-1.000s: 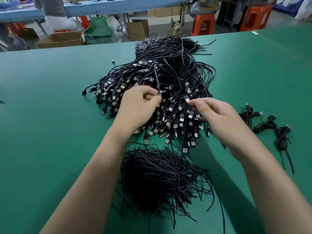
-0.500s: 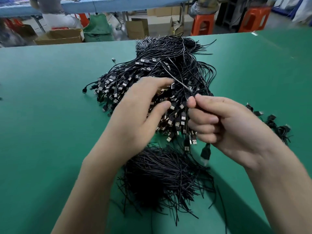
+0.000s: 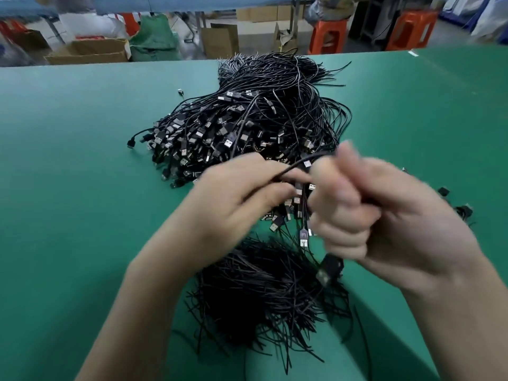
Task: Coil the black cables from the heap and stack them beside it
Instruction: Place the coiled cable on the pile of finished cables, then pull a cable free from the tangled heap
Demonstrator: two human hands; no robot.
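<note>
at the far left, beyond the table's edge, an open brown cardboard box (image 3: 85,50) sits on the floor. the flat green table top (image 3: 68,188) fills most of the view, and one small loose plug (image 3: 180,91) lies alone on it just left of the big heap of black usb cables (image 3: 247,127), which is piled in the middle of the table with its metal-tipped plugs fanned toward the person. the left hand (image 3: 239,196) is raised over the near edge of that heap, thumb and fingers pinching a single thin black cable (image 3: 291,167); this cable rises out of the heap, passes through the left fingers and runs across to the other hand. below the hands, nearer the person, a bristly mound of short black wire ties (image 3: 264,292) rests on the green top, just in front of the heap. the right hand (image 3: 384,215) is blurred, curled into a fist round the same cable and close beside the left hand, the two nearly touching. a black plug with a metal end (image 3: 330,268) hangs from under that fist, over the ties. further right, partly hidden behind the right wrist, a few small dark bundled cables (image 3: 464,210) lie on the table, apart from the heap. behind the table at the upper right stand two orange plastic stools (image 3: 412,28).
</note>
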